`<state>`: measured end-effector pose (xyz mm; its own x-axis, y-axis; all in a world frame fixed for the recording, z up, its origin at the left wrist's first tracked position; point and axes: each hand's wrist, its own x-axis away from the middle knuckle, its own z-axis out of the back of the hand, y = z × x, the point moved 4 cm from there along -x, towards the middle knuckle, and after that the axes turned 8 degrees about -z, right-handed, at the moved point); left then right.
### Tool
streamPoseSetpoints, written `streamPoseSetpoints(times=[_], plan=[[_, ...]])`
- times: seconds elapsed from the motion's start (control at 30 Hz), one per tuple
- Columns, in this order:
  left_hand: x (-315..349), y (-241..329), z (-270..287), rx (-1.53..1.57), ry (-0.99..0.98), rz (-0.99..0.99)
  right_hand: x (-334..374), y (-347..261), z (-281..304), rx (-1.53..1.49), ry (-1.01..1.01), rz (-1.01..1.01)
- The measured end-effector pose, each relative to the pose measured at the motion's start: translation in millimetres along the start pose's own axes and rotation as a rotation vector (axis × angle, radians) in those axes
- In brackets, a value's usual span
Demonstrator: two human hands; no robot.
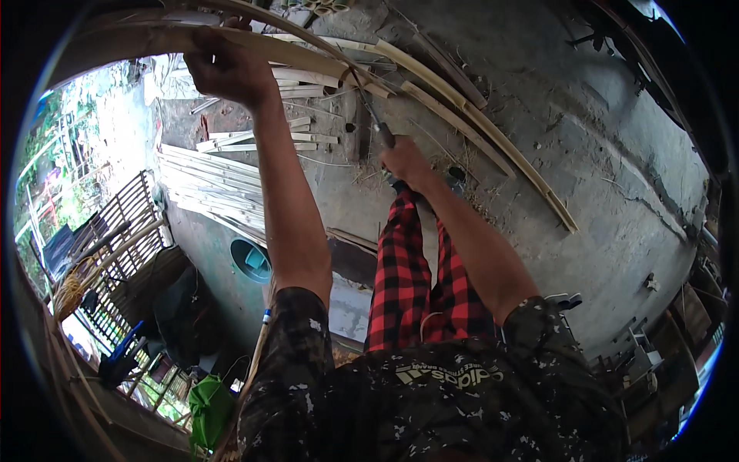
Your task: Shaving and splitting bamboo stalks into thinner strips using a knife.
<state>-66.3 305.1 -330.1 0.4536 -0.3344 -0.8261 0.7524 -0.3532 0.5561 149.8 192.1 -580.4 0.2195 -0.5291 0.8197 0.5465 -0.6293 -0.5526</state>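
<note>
My left hand [229,71], raised at the upper left, is closed round a long pale bamboo piece [289,55]. That piece runs from the far left edge to an end near the top middle. A second, narrower bamboo strip [308,37] arches just above it. Lower and to the right, my right hand [406,162] grips the dark handle of a long-bladed knife [371,110]. Its thin blade points up and left, reaching the bamboo near its end; whether it is in the bamboo or only against it, I cannot tell.
Many pale bamboo slats [208,181] lie on the concrete floor at left. Long split bamboo lengths [500,146] rest at right. A short log [356,127] is below the blade. A teal bucket [251,259] stands near a bamboo lattice [127,219].
</note>
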Motion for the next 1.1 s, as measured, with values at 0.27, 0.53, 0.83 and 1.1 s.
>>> streamPoseSetpoints(times=[0.27,0.53,0.83,1.1], plan=[[-1.9,-24.6,3.8,0.153,0.010,0.109,21.1,-17.5,-13.7,-0.498,-0.322,-0.124],[-6.7,-31.3,-6.7,0.172,0.002,0.140,17.8,-16.7,-12.3,-0.601,-0.388,-0.156],[-11.6,-49.4,-7.5,0.255,0.039,0.199,-7.4,2.3,-8.8,-0.144,-0.261,-0.018],[52.5,-39.7,-3.2,0.074,-0.173,0.324,-7.9,-12.5,-20.9,-0.134,0.000,0.016]])
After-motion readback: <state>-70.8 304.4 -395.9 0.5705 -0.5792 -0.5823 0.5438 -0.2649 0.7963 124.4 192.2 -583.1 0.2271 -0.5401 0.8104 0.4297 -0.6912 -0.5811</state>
